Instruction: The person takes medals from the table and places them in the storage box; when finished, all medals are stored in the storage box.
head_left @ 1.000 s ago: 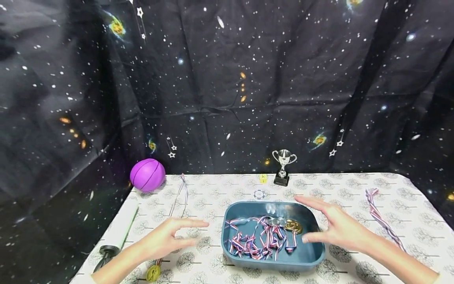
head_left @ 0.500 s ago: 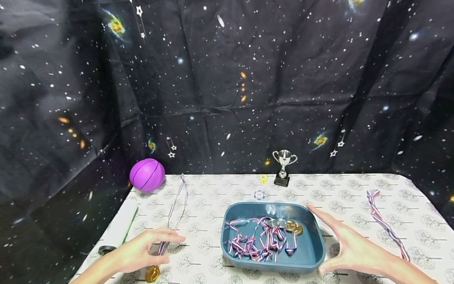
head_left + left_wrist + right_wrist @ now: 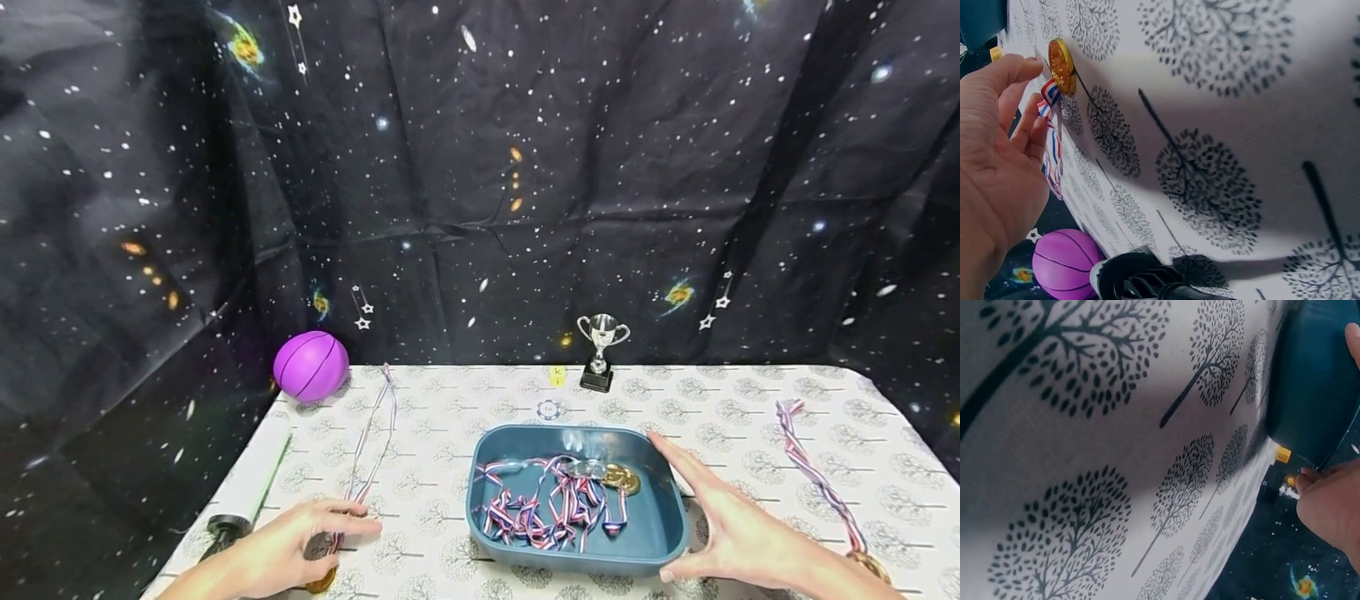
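My left hand [image 3: 288, 546] hovers over a gold medal [image 3: 1062, 67] at the table's left, thumb and fingers spread about its striped ribbon [image 3: 1052, 94]. In the head view the hand partly covers the medal, and the ribbon runs away toward the back. No firm pinch shows. My right hand [image 3: 738, 525] spans the right end of a blue plastic bin [image 3: 573, 560], its fairly straight fingers at the far corner and its thumb at the near one. Inside the bin lie tangled red, white and blue ribbons [image 3: 528, 521], with silver medals [image 3: 585, 469] and gold medals [image 3: 621, 477].
A white pump [image 3: 251, 475] with a black end lies left of my left hand; a purple ball [image 3: 311, 367] sits behind it. At the back stand a silver trophy cup [image 3: 602, 342] and a yellow block [image 3: 557, 377], near a poker chip [image 3: 548, 409]. Another ribboned medal [image 3: 870, 567] lies right.
My left hand has moved left and down to the medal on the left. From above the bin's interior, my right hand has moved right to its outer end. The bin has stayed put.
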Motion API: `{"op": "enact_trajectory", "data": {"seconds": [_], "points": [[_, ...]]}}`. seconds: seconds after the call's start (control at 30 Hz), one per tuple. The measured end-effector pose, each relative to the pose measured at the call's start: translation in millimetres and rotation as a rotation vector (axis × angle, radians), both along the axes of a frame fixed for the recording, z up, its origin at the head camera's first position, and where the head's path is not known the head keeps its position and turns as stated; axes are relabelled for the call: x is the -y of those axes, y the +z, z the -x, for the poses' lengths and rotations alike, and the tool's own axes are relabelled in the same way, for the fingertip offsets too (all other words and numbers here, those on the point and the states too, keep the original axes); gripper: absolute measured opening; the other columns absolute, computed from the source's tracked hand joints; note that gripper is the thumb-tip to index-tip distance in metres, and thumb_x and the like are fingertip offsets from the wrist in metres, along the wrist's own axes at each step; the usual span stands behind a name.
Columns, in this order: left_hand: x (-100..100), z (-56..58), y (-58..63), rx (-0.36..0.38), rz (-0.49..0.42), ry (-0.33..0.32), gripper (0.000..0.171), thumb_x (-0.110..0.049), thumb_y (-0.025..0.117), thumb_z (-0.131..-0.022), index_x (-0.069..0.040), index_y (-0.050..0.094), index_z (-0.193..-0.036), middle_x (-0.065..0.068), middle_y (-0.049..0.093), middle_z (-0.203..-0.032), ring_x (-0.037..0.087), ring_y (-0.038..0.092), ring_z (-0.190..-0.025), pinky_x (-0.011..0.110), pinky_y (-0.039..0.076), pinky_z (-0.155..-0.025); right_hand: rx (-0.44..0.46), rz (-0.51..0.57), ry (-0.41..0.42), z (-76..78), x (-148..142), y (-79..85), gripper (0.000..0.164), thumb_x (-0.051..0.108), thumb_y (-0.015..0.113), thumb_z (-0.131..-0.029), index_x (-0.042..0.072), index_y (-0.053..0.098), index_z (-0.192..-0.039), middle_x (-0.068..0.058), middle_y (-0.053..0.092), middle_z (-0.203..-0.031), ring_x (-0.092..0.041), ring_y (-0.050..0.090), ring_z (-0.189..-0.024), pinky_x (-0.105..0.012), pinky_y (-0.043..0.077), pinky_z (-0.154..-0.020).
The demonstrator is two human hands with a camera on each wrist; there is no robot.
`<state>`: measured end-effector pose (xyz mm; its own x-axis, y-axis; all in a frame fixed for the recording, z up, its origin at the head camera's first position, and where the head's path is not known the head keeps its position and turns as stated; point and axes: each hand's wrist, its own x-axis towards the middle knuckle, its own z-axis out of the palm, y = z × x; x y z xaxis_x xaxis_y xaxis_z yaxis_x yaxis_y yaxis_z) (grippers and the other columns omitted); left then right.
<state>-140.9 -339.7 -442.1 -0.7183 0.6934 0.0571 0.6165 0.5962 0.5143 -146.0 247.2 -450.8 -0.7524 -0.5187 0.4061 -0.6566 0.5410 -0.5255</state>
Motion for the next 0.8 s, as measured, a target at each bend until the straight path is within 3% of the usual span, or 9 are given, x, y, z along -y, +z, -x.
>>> {"op": "enact_trajectory", "data": {"seconds": [0.2, 0.47, 0.67, 0.8], "points": [[5, -3.3, 2.9, 0.038, 0.045, 0.040, 0.066, 0.005, 0.074, -0.084, -0.029, 0.072, -0.140, 0.009, 0.061, -0.148, 0.027, 0.057, -0.135, 0.025, 0.050, -0.098, 0.044, 0.009, -0.005, -1.4, 1, 1.8, 0.143, 0.055, 0.101, -0.060, 0.017, 0.020, -0.171, -0.028, 0.034, -0.166, 0.006, 0.022, -0.150, -0.001, 0.014, -0.112], [14, -5.7, -4.2, -0.205, 0.057, -0.052, 0.065, 0.004, 0.081, -0.085, -0.025, 0.070, -0.142, 0.011, 0.065, -0.144, 0.028, 0.061, -0.129, 0.032, 0.055, -0.098, 0.075, -0.005, -0.042, -2.3, 0, 4.7, 0.137, 0.056, 0.100, -0.065, 0.021, 0.020, -0.171, -0.021, 0.035, -0.167, 0.007, 0.026, -0.148, 0.001, 0.016, -0.108], [21, -4.2, -8.3, -0.249, 0.048, -0.019, 0.043, -0.019, 0.084, -0.093, -0.031, 0.074, -0.132, 0.004, 0.070, -0.137, 0.022, 0.065, -0.126, 0.035, 0.058, -0.096, 0.052, -0.015, -0.029, -0.3, 0, 4.6, 0.136, 0.057, 0.099, -0.065, 0.017, 0.023, -0.170, -0.022, 0.038, -0.165, 0.005, 0.028, -0.147, 0.000, 0.017, -0.109], [23, -6.2, -12.5, -0.311, 0.020, 0.018, 0.032, -0.030, 0.086, -0.092, -0.037, 0.077, -0.121, -0.003, 0.073, -0.128, 0.019, 0.067, -0.117, 0.034, 0.059, -0.089, 0.048, -0.003, -0.007, 1.6, 1, 4.8, 0.135, 0.057, 0.099, -0.065, 0.009, 0.026, -0.168, -0.023, 0.040, -0.162, 0.006, 0.029, -0.146, 0.000, 0.018, -0.110]]}}
